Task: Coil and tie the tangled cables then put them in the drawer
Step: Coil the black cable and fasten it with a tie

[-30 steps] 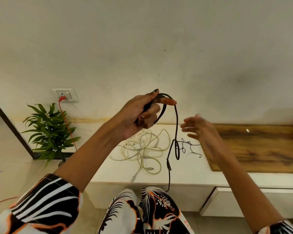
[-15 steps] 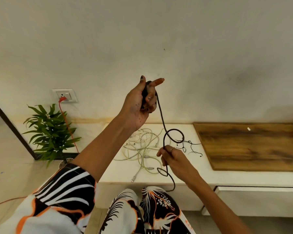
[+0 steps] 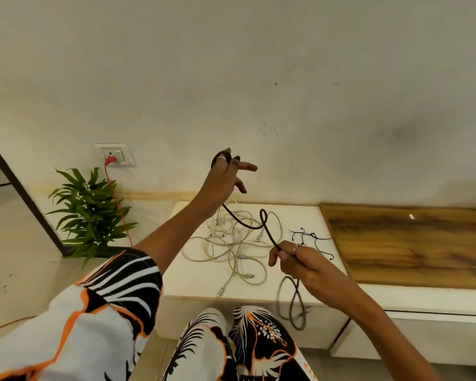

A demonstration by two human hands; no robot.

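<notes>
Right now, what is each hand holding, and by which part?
Both hold one black cable. The left hand grips its coiled upper end; the right hand pinches it partway along, the rest dangling below.

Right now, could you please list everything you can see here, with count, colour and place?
black cable: one, black, held up between both hands, its tail hanging in front of the cabinet
white cables: a tangled heap, number unclear, off-white, on the white cabinet top
thin black wire: one small tangle, black, on the cabinet top right of the heap
cabinet: one, white, against the wall
wooden top: one, brown, right of the white top
plant: one, green, on the floor at left
wall socket: one, white, above the plant
red cord: one, plugged into the socket, running down
left hand: raised, cable wound round it
right hand: lower, pinching the cable
</notes>
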